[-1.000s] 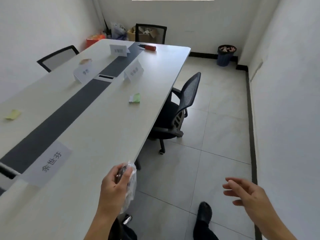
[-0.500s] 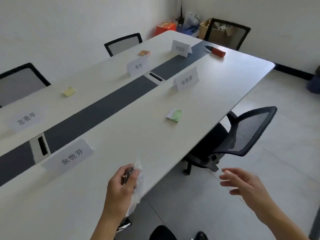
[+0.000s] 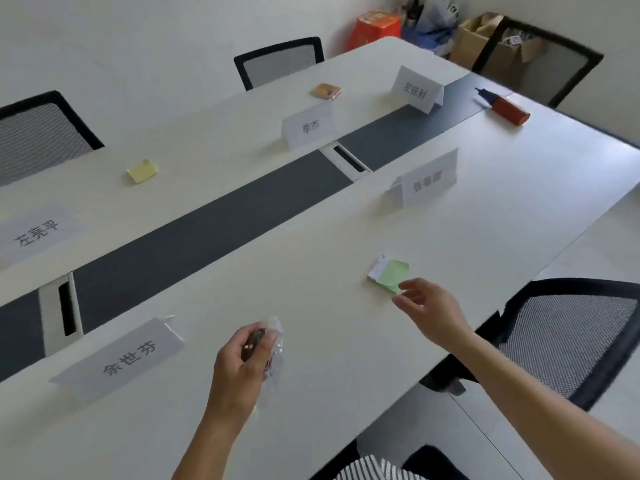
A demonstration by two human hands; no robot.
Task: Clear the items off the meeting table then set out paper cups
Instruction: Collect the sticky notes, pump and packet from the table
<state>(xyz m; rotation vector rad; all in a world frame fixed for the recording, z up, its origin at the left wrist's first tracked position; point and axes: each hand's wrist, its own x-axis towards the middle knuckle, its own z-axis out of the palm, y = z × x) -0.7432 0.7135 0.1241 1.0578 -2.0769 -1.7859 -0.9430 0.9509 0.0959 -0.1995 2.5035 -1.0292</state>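
Observation:
My left hand [image 3: 244, 362] is over the near part of the white meeting table [image 3: 311, 393], shut on a crumpled clear plastic wrapper [image 3: 275, 348] with something dark inside. My right hand [image 3: 427, 303] reaches out with fingers apart, its fingertips at the near edge of a green paper packet [image 3: 389, 273] lying on the table. Farther off lie a yellow sticky-note pad [image 3: 142, 171], an orange packet [image 3: 325, 90] and a red bottle with a dark cap [image 3: 504, 107]. No paper cups are in view.
Several white name cards [image 3: 121, 358] stand along the table beside its dark centre strip [image 3: 194, 237]. Black mesh chairs [image 3: 571, 337] stand at the right edge, the left side and the far end. Boxes and bags [image 3: 426, 26] are piled in the far corner.
My right hand has moved from over the floor forward onto the table, up to the green packet. My view has swung left and closer. The left hand keeps hold of the wrapper.

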